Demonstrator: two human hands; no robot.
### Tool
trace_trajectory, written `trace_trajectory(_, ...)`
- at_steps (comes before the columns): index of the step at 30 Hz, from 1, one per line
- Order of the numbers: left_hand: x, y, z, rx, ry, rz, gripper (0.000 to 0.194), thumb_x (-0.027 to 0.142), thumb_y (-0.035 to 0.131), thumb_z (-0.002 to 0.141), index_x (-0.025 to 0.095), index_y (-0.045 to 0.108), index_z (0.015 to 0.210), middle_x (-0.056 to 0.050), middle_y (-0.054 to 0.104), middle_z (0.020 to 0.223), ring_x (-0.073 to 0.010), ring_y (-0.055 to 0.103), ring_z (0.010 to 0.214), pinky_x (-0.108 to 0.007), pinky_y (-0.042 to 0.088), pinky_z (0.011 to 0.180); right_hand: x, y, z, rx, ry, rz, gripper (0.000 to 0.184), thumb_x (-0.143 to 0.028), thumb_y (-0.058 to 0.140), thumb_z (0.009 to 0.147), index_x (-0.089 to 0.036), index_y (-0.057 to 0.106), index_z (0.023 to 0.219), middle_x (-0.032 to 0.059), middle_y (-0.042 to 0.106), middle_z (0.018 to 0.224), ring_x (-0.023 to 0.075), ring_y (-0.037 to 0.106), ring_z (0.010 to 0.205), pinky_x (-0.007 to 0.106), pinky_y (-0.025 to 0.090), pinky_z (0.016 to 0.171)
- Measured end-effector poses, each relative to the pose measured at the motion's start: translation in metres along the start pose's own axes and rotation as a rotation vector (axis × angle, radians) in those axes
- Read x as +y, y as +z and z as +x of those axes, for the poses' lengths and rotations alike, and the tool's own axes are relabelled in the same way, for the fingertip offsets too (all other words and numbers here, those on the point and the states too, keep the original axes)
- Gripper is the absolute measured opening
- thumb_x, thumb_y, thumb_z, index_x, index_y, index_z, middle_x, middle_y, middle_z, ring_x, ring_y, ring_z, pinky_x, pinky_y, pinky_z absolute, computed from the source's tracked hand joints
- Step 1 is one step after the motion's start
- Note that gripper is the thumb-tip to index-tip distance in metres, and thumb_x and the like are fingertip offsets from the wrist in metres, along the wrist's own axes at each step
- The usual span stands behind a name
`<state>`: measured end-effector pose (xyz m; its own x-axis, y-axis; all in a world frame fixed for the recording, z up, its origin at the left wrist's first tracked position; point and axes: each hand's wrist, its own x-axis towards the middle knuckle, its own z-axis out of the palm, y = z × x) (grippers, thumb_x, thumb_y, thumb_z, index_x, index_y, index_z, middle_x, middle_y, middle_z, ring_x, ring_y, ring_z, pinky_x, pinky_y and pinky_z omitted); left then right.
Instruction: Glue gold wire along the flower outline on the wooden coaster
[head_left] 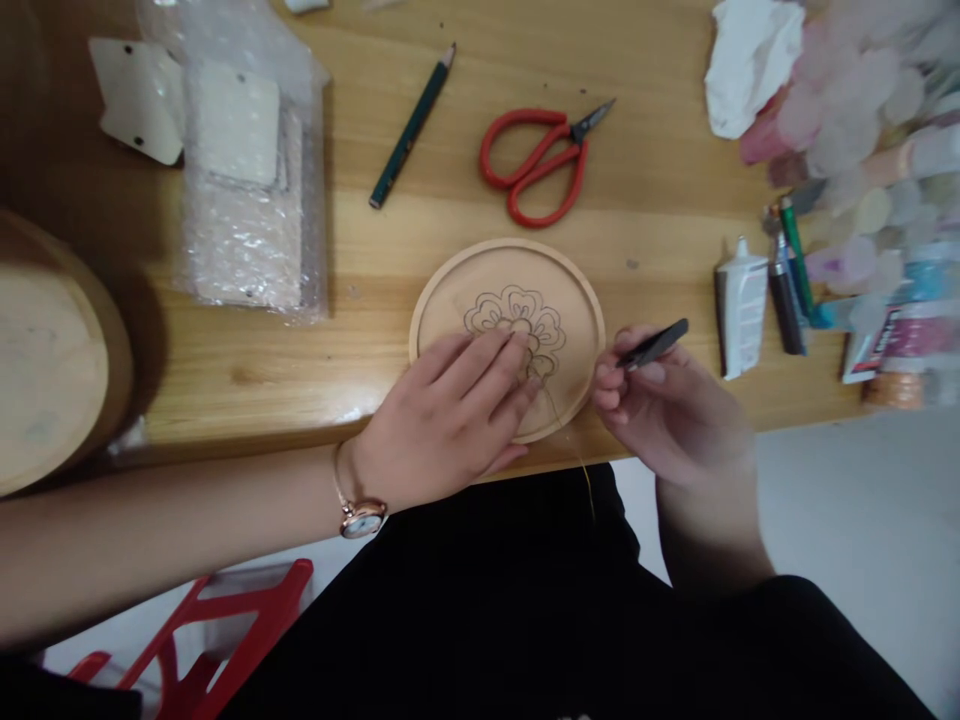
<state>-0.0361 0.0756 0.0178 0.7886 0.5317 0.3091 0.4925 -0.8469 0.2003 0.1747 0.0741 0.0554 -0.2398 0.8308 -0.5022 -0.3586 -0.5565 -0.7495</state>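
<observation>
A round wooden plate (580, 290) with a raised rim lies at the table's front edge, a flower outline (517, 300) drawn on it. My left hand (457, 415) rests flat on the plate, fingers stretched out, tips over the flower's centre and hiding its lower left part. From under those fingertips a thin gold-coloured wire (587, 485) runs down past the rim and over the table edge. Just right of the plate, my right hand (652, 400) is closed around black tweezers (656, 343), apart from the plate.
Red-handled scissors (532, 165) and a dark green pencil (412, 125) lie behind the plate. Bubble-wrapped pieces (251, 190) and a round wooden box (67, 360) stand left. To the right are a white tube (742, 310), pens (787, 280), crumpled tissue (750, 60) and several small bottles (855, 130).
</observation>
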Motion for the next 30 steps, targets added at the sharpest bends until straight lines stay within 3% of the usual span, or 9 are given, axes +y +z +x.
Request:
trace_trajectory(9, -0.002, -0.008, 0.004, -0.039, 0.022, 0.031, 0.049, 0.050, 0.058, 0.088, 0.013, 0.061, 0.120, -0.019, 0.059, 0.130, -0.0314, 0.058, 0.118, -0.043, 0.051, 0.094, 0.005, 0.001, -0.001, -0.103, -0.006, 0.086, 0.007, -0.021, 0.070, 0.075, -0.027, 0.068, 0.078, -0.0081, 0.072, 0.071, 0.0055, 0.067, 0.058, 0.010, 0.051, 0.049)
trace_trajectory(12, 0.001, -0.009, 0.004, 0.006, 0.083, 0.108, 0.046, 0.046, 0.054, 0.091, 0.009, 0.062, 0.117, -0.019, 0.061, 0.127, -0.0315, 0.058, 0.118, -0.043, 0.051, 0.096, 0.007, 0.002, -0.005, -0.085, -0.071, 0.070, 0.014, -0.020, 0.070, 0.072, -0.026, 0.069, 0.084, -0.0048, 0.074, 0.077, 0.0091, 0.070, 0.064, 0.017, 0.056, 0.057)
trace_trajectory(15, 0.005, -0.009, 0.003, 0.079, 0.167, 0.231, 0.043, 0.041, 0.053, 0.093, 0.006, 0.063, 0.117, -0.015, 0.063, 0.127, -0.0296, 0.059, 0.118, -0.041, 0.050, 0.097, 0.008, 0.002, -0.011, -0.082, -0.164, 0.019, 0.021, -0.036, 0.072, 0.071, -0.023, 0.070, 0.088, 0.0007, 0.074, 0.078, 0.0144, 0.070, 0.068, 0.025, 0.059, 0.061)
trace_trajectory(18, 0.008, -0.009, 0.003, 0.126, 0.218, 0.323, 0.043, 0.042, 0.054, 0.092, 0.007, 0.064, 0.115, -0.011, 0.067, 0.121, -0.0270, 0.063, 0.113, -0.039, 0.052, 0.094, 0.008, 0.000, -0.019, -0.040, -0.221, 0.023, 0.028, -0.046, 0.065, 0.080, -0.020, 0.071, 0.086, 0.0031, 0.073, 0.074, 0.0134, 0.069, 0.064, 0.024, 0.058, 0.059)
trace_trajectory(21, 0.011, -0.011, 0.004, 0.161, 0.266, 0.390, 0.040, 0.042, 0.057, 0.091, 0.009, 0.066, 0.113, -0.009, 0.071, 0.113, -0.0241, 0.067, 0.104, -0.036, 0.054, 0.090, 0.011, -0.004, -0.030, 0.067, -0.284, 0.005, 0.018, -0.038, 0.069, 0.079, -0.021, 0.072, 0.084, 0.0008, 0.073, 0.069, 0.0112, 0.069, 0.062, 0.020, 0.057, 0.058)
trace_trajectory(25, 0.020, -0.018, 0.003, 0.177, 0.283, 0.463, 0.033, 0.037, 0.061, 0.089, 0.012, 0.068, 0.109, -0.007, 0.073, 0.106, -0.0213, 0.069, 0.096, -0.034, 0.056, 0.084, 0.019, -0.015, -0.045, 0.215, -0.539, -0.296, 0.010, -0.030, 0.070, 0.081, -0.025, 0.071, 0.089, -0.0021, 0.073, 0.073, 0.0118, 0.070, 0.064, 0.022, 0.059, 0.060)
trace_trajectory(30, 0.046, -0.028, -0.010, 0.170, 0.321, 0.359, 0.024, 0.027, 0.067, 0.085, 0.011, 0.069, 0.102, -0.006, 0.075, 0.097, -0.0205, 0.070, 0.089, -0.034, 0.057, 0.081, 0.026, -0.023, -0.056, 0.287, -0.748, -0.615, 0.024, -0.018, 0.073, 0.076, -0.027, 0.073, 0.098, -0.0005, 0.074, 0.092, 0.0136, 0.071, 0.080, 0.025, 0.060, 0.076)
